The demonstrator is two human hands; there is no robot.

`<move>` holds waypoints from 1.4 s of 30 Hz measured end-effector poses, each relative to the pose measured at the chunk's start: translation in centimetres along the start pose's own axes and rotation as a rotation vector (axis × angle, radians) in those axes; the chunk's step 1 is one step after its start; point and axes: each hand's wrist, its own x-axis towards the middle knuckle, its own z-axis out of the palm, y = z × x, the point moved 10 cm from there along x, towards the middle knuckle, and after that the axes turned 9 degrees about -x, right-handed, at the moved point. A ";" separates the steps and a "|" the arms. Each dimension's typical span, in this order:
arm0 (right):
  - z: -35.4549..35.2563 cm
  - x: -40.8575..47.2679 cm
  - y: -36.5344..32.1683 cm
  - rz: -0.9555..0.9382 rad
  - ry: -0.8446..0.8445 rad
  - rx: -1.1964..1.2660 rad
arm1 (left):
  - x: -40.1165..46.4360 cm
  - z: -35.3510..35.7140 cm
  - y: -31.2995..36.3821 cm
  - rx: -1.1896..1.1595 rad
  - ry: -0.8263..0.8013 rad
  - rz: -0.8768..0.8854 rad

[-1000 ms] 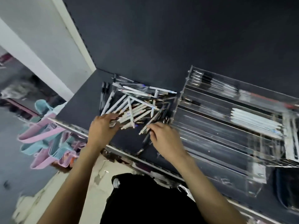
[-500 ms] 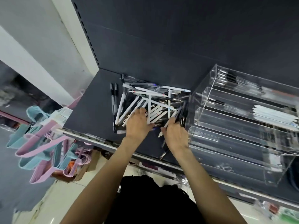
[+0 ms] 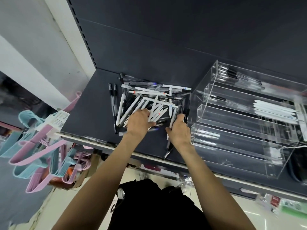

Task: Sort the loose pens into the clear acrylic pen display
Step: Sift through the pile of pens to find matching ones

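A heap of loose pens (image 3: 150, 101), mostly white with some clear and black ones, lies in a shallow clear tray on the dark shelf. My left hand (image 3: 138, 124) is in the heap's near side, its fingers curled over a bunch of white pens. My right hand (image 3: 179, 131) is at the heap's right edge, fingers curled round a white pen (image 3: 173, 114) next to the display. The clear acrylic pen display (image 3: 206, 113) stands to the right in stepped tiers. Black-and-clear pens (image 3: 232, 77) lie in its top tier and white pens (image 3: 274, 111) lie lower down.
Two black pens (image 3: 113, 97) lie apart on the shelf, left of the heap. Another dark pen (image 3: 167, 151) sticks out under my right wrist at the shelf's front edge (image 3: 99, 143). Pink and blue hangers (image 3: 36, 146) hang at the left. A dark object (image 3: 297, 166) sits right of the display.
Both hands have reached further into the heap. The left went from its left edge to the middle, and the right went up to the edge by the display. The view shifted.
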 end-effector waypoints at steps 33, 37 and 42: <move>-5.1 -3.1 -3.8 -0.156 -0.107 1.249 | -8.6 -1.5 5.3 -1.290 0.022 -0.098; -5.4 -3.3 -4.0 -0.176 -0.109 1.164 | -9.1 -1.7 4.9 -1.340 0.062 -0.119; -7.9 -2.6 -2.3 -0.282 0.010 0.840 | -9.8 -2.0 3.8 -1.508 0.125 -0.164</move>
